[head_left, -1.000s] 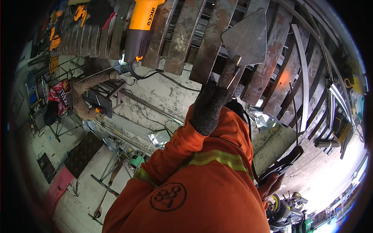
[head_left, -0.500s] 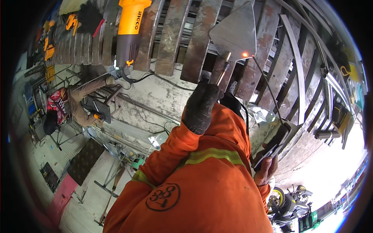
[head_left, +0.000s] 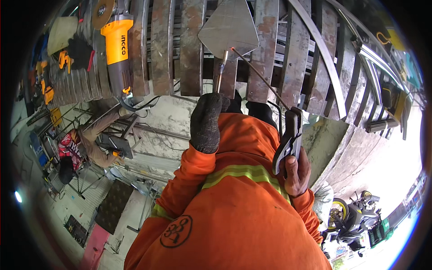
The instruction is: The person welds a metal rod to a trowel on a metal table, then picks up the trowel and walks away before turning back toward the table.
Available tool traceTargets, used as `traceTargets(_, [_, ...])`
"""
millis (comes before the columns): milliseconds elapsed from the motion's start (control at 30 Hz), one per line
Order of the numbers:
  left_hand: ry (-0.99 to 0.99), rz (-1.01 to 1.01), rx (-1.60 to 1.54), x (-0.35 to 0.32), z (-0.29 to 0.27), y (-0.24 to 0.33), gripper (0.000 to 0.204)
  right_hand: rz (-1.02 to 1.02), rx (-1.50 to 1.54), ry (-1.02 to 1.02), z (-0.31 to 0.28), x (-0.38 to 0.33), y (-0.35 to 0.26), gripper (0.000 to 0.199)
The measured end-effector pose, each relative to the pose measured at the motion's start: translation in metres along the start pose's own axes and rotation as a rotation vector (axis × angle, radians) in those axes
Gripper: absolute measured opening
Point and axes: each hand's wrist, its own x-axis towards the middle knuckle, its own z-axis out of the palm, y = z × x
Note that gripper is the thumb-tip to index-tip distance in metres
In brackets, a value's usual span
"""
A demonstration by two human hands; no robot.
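Note:
My left hand (head_left: 206,123), in a dark grey knit glove, is closed around the lower end of a thin metal rod (head_left: 220,76). The rod's far end, brass-coloured, meets the lower edge of a flat, angular grey metal plate (head_left: 228,28) lying on the slatted metal bench (head_left: 191,49). In my bare right hand (head_left: 297,175) is a black welding electrode holder (head_left: 290,137). A long welding electrode (head_left: 261,78) reaches from its jaws up and left to the plate's lower edge, close beside the rod's end. The electrode's tip glows orange.
A yellow angle grinder (head_left: 118,49) rests on the bench at left, its cable hanging down. Black gloves (head_left: 80,51) lie farther left. A curved metal strip (head_left: 324,56) crosses the slats at right. Another person (head_left: 87,139) works at lower left; a motorcycle (head_left: 353,216) stands at lower right.
My view has shifted, so the bench things sit farther left. My right hand has brought the holder up and left, and the electrode's tip is now nearer the rod's end. The left hand keeps hold of the rod.

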Motion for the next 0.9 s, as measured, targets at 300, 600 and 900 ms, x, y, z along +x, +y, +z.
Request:
traceTargets(300, [0.029, 0.002, -0.117, -0.003, 0.002, -0.004, 0.02, -0.024, -0.038, -0.005, -0.001, 0.002, 0.001, 0.057])
traceTargets(600, [-0.047, 0.174, 0.262, -0.001, -0.003, -0.001, 0.02, -0.025, -0.039, -0.016, -0.001, 0.005, -0.004, 0.057])
traceTargets(900, [-0.051, 0.206, 0.151, -0.003, -0.007, -0.023, 0.023, 0.014, -0.04, -0.051, -0.002, 0.004, -0.005, 0.056])
